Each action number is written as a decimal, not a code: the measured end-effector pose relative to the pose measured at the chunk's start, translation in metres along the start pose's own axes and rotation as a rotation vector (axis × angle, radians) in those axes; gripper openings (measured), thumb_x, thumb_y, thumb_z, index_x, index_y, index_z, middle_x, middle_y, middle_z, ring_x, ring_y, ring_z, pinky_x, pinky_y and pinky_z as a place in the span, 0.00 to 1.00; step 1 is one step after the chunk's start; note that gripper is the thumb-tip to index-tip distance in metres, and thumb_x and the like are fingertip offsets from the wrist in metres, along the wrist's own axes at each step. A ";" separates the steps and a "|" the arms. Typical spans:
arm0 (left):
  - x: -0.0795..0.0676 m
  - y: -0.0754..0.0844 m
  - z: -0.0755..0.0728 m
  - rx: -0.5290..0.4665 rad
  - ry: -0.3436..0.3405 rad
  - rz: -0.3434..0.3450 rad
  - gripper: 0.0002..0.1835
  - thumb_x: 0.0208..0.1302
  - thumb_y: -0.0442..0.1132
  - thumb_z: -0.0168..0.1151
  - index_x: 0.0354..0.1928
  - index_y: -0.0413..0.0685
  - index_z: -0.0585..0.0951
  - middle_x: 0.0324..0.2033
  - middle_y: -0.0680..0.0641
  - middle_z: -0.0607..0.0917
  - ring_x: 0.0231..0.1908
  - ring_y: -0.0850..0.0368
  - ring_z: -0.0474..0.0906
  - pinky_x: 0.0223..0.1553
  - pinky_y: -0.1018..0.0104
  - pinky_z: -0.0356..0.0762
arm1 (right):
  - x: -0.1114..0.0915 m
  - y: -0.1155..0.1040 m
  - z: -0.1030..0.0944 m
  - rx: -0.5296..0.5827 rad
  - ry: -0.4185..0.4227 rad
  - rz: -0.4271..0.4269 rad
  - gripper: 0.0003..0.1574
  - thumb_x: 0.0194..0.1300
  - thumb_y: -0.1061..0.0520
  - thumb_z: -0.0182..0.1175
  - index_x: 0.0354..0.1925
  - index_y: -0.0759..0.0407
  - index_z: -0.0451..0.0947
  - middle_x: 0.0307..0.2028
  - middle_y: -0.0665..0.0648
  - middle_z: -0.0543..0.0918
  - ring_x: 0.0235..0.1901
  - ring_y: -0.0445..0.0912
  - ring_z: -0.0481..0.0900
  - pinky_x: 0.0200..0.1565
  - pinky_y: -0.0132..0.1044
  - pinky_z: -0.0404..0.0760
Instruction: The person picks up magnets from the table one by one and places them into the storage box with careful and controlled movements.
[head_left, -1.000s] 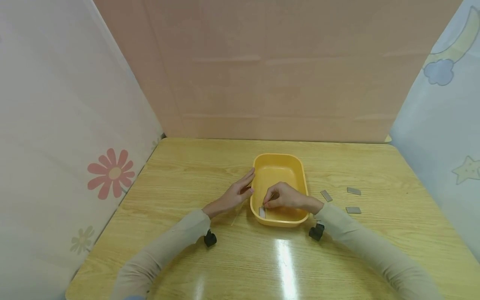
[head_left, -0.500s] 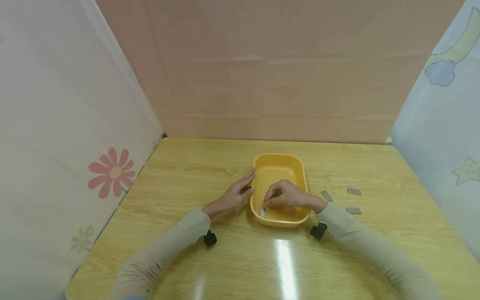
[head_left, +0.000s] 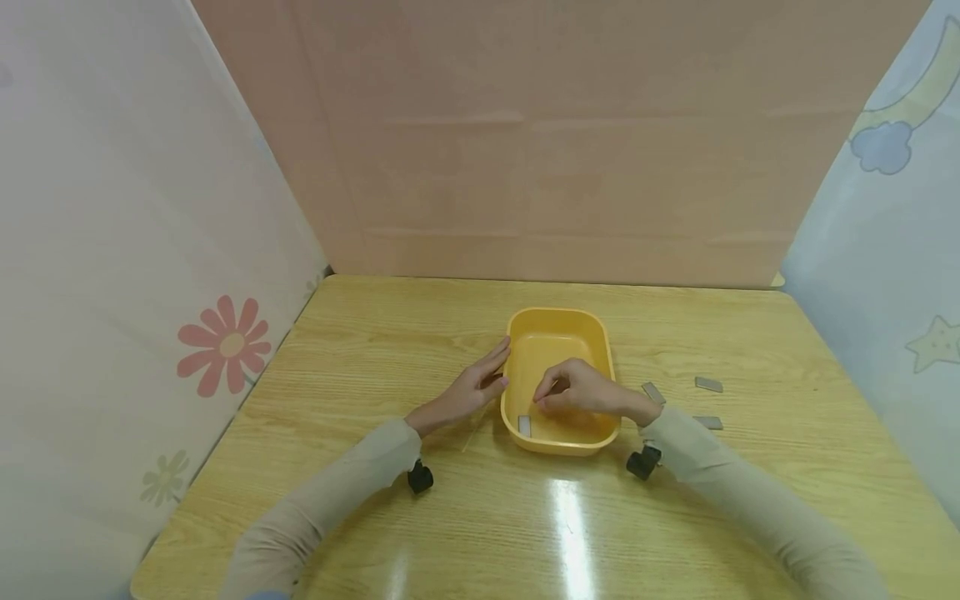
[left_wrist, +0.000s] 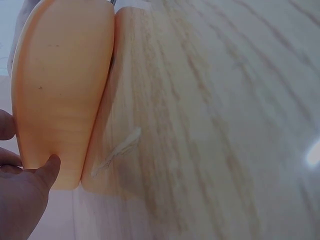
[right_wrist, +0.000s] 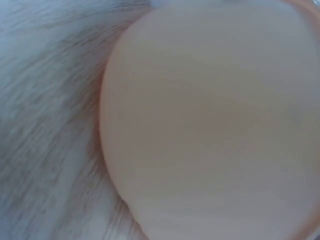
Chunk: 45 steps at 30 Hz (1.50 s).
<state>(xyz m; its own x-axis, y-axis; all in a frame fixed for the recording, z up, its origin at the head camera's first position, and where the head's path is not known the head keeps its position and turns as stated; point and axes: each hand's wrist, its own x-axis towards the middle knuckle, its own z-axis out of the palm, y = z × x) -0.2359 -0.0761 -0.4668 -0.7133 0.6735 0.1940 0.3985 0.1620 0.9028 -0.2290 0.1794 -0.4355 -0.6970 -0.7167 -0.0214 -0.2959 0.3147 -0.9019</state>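
Observation:
A yellow-orange plastic tray (head_left: 558, 447) sits near the table's middle. Along its left side lies my left hand (head_left: 459, 397), fingers straight at the rim. In the left wrist view, the left thumb (left_wrist: 51, 165) presses the tray's outer wall. My right hand (head_left: 583, 389) hovers over the inside of the tray, thumb and index fingertips together with nothing visible between them. A small pale grey rectangular piece (head_left: 524, 426) lies in the tray's near-left corner, just left of those fingertips. The right wrist view is blurred, filled by a pale rounded surface (right_wrist: 210, 125), and no fingers show there.
Right of the tray, three small grey rectangular pieces lie on the wooden table: one by the wrist (head_left: 653, 392), a far piece (head_left: 708, 384) and a near piece (head_left: 708, 422) partly behind the sleeve. Fabric walls surround the table's back and sides.
My right hand has drawn away from the pale piece, slightly right and up, leaving it in the tray's corner. The left hand and the tray stay in place.

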 end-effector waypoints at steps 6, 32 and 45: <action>0.000 -0.001 0.000 0.000 -0.003 0.004 0.31 0.76 0.27 0.46 0.74 0.25 0.47 0.77 0.39 0.40 0.75 0.46 0.39 0.69 0.57 0.59 | 0.000 0.002 -0.001 0.015 0.003 -0.007 0.09 0.63 0.68 0.65 0.40 0.75 0.82 0.41 0.70 0.85 0.41 0.57 0.85 0.45 0.35 0.84; 0.000 0.004 -0.001 -0.005 -0.009 0.008 0.31 0.76 0.26 0.46 0.74 0.25 0.47 0.77 0.37 0.40 0.75 0.45 0.39 0.69 0.56 0.58 | -0.006 -0.003 -0.010 -0.003 0.017 0.003 0.08 0.64 0.65 0.66 0.39 0.72 0.84 0.40 0.65 0.86 0.42 0.52 0.85 0.45 0.36 0.84; 0.000 -0.002 0.000 0.001 -0.004 0.009 0.31 0.76 0.27 0.46 0.74 0.25 0.47 0.77 0.39 0.40 0.75 0.45 0.40 0.69 0.57 0.58 | -0.010 -0.004 -0.017 -0.064 0.048 0.034 0.09 0.64 0.63 0.67 0.40 0.70 0.85 0.39 0.59 0.87 0.43 0.53 0.84 0.48 0.33 0.82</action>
<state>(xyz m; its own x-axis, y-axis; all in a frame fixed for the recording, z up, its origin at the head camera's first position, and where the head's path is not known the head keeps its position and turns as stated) -0.2372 -0.0764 -0.4686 -0.7072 0.6779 0.2005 0.4054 0.1565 0.9006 -0.2318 0.1954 -0.4245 -0.7376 -0.6747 -0.0289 -0.3120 0.3784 -0.8715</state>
